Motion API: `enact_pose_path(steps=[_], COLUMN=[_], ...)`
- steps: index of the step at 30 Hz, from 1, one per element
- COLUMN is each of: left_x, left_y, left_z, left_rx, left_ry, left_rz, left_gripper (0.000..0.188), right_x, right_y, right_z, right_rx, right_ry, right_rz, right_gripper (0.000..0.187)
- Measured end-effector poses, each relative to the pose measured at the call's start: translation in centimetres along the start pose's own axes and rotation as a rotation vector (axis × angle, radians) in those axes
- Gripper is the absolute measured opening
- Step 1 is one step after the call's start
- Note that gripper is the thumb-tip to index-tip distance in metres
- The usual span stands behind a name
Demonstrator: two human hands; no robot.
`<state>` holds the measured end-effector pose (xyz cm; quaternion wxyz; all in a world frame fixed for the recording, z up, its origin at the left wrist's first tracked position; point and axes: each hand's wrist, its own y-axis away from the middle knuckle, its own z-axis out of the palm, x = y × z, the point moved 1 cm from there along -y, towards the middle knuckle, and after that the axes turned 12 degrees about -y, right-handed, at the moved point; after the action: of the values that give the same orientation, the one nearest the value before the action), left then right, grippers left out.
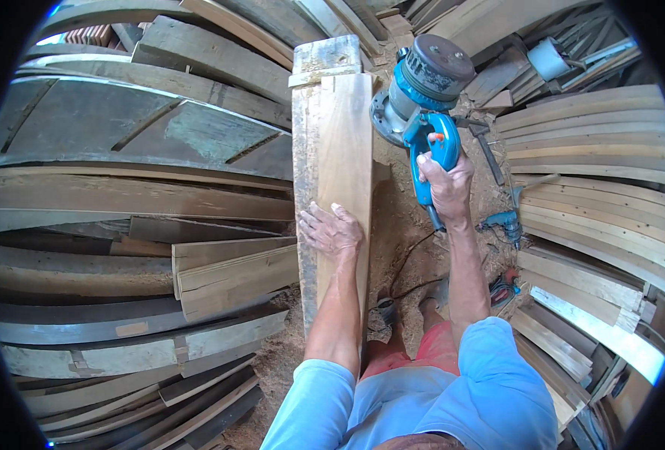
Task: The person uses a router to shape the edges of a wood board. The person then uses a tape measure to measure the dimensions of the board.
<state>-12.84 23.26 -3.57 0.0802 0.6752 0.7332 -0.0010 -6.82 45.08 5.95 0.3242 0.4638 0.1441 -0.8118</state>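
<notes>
Hands are working apart: the left hand (331, 231) is lying flat and spread on the plank (344, 172), pinning it, while the right hand (445, 184) is gripping the handle of the blue power tool (421, 94) just beside the plank's right edge. It looks heavy and top-weighted, best held by that handle. Planks are lying stacked around, over sawdust (404, 225), with a drill (503, 222) nearby.

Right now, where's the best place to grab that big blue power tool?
By its blue handle, coming from the near side, probably as the right hand does now. The handle sticks out toward the person from the blue power tool; its round body looks too fat to wrap fingers around. The left hand lies flat on the plank.
</notes>
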Motion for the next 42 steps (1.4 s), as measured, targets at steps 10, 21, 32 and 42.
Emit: enact_pose_path(steps=[10, 21, 32, 42], left_x=[-0.1, -0.4, -0.7, -0.6], left_y=[-0.1, -0.1, -0.2, -0.3], left_z=[-0.8, -0.9, -0.8, -1.0], left_rx=[0.007, -0.007, -0.002, -0.034], left_ry=[0.072, 0.139, 0.175, 0.197], left_rz=[0.036, 0.057, 0.061, 0.050], left_gripper=[0.068, 0.069, 0.071, 0.070], right_x=[7.1, 10.6, 11.5, 11.7], right_y=[0.5, 0.3, -3.8, -8.2], right_z=[5.1, 8.0, 8.2, 8.3], right_rx=[-0.016, 0.001, 0.019, 0.027], right_ry=[0.341, 0.435, 0.515, 0.570], right_rz=[-0.197, -0.263, -0.320, -0.352], right_gripper=[0.035, 0.035, 0.034, 0.036])
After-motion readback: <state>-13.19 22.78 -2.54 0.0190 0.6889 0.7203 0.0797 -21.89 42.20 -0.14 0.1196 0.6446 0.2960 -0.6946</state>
